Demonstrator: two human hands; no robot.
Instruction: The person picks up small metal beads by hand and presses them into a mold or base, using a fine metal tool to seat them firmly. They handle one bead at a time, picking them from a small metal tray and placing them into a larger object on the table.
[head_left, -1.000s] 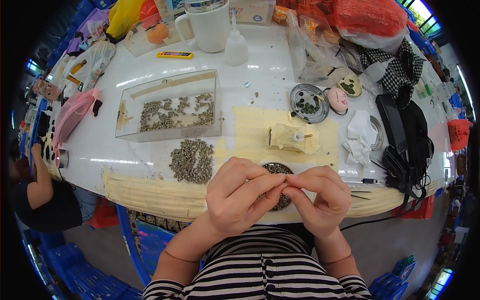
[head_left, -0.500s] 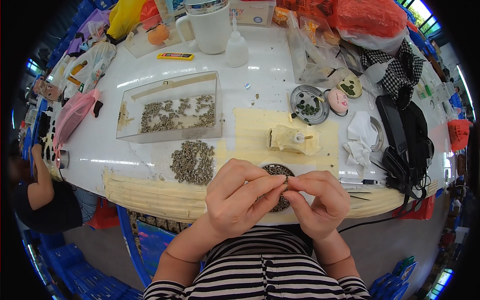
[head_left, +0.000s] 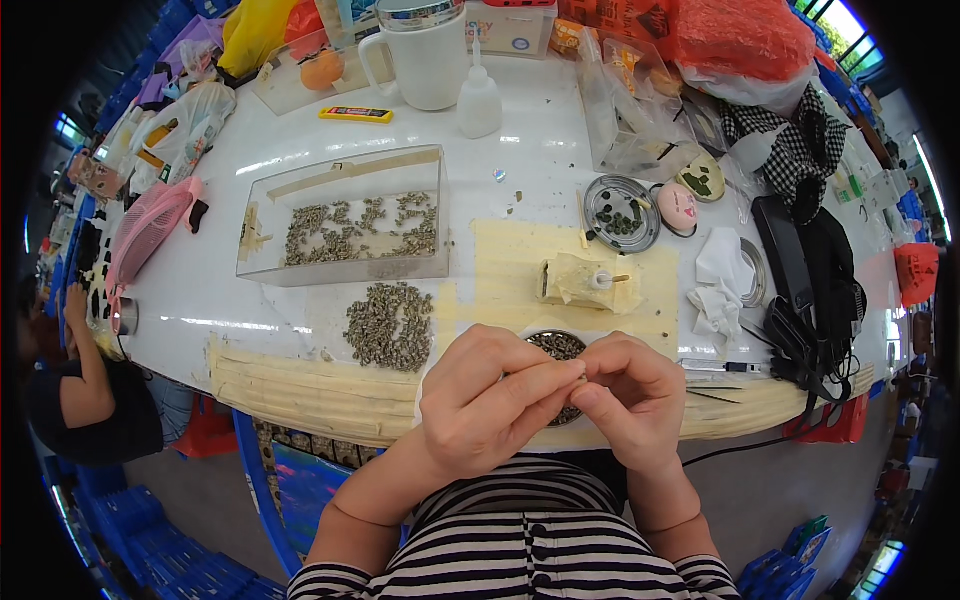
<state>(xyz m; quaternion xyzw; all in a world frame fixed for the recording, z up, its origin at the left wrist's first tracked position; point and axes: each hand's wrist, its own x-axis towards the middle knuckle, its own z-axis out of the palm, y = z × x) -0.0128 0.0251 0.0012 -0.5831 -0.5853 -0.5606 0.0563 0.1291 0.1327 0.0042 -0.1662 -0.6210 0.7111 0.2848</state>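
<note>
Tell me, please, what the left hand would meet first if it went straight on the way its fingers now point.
The left hand would probably meet the right hand first: their fingertips are touching or nearly so. The depth there is not clear enough to be sure.

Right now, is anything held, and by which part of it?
Can't tell: left hand and right hand come together at the fingertips above small grey parts; any piece between them is hidden or too small.
</note>
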